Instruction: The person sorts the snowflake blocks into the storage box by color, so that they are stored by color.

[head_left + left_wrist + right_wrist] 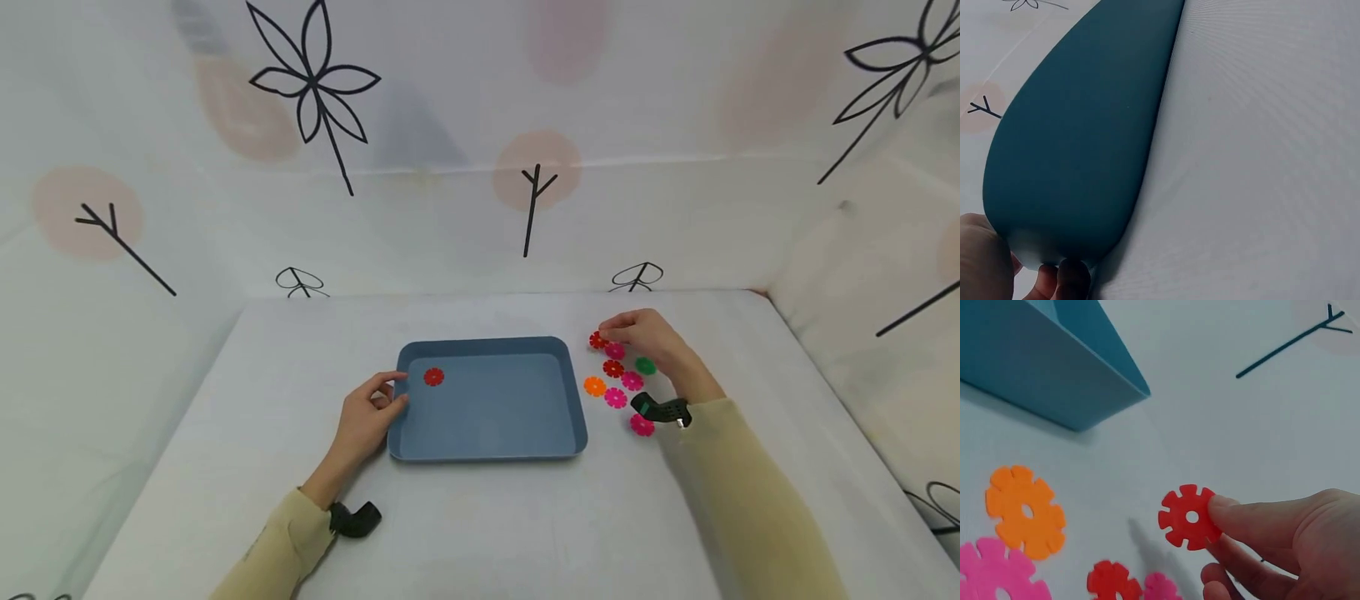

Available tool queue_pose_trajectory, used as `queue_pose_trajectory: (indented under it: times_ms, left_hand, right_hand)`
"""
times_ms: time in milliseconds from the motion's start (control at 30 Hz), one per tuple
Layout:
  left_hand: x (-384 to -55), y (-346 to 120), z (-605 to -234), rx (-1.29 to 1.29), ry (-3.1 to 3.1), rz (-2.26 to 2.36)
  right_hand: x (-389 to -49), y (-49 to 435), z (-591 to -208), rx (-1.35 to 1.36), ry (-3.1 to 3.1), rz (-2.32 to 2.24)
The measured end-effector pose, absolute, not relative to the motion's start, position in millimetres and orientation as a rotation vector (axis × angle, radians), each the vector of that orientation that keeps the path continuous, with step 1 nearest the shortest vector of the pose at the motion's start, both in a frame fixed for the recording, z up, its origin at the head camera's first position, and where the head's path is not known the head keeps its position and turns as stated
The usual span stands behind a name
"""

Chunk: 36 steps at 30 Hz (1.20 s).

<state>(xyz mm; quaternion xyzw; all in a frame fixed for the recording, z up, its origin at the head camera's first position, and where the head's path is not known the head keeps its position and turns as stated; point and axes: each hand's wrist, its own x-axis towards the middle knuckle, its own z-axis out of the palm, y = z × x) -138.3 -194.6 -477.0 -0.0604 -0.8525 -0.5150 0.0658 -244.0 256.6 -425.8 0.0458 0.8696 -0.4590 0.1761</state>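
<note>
My right hand point(648, 337) pinches a red interlocking disc point(1175, 519) between thumb and fingers. In the right wrist view this notched disc with a centre hole is held above the white surface. Below the hand lie loose discs: an orange disc point(595, 386), a green disc point(645, 366), another red disc point(613, 368) and several pink ones point(616, 398). My left hand point(367, 417) grips the left edge of a blue-grey tray point(487, 457), thumb and fingers at its rim. One red disc point(433, 377) lies flat inside the tray, near its upper left.
A white cloth point(480, 533) covers the table. Patterned fabric walls point(450, 225) with plant drawings rise at the back and both sides. A dark wrist strap point(660, 410) sits on the right wrist, and another strap point(356, 520) on the left.
</note>
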Motion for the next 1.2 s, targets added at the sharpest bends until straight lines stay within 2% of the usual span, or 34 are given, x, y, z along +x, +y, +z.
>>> queue_pose_trajectory:
  times_ms: [567,1200]
  left_hand:
    - [-138,-190,-476,-0.147,-2.609,-1.508]
    - [-142,-191,-478,-0.201,-2.615,-1.569]
  right_hand:
    - [-235,203,-399,-0.102,2.485,-1.488]
    - [-230,113,-412,-0.414,2.377,-1.452]
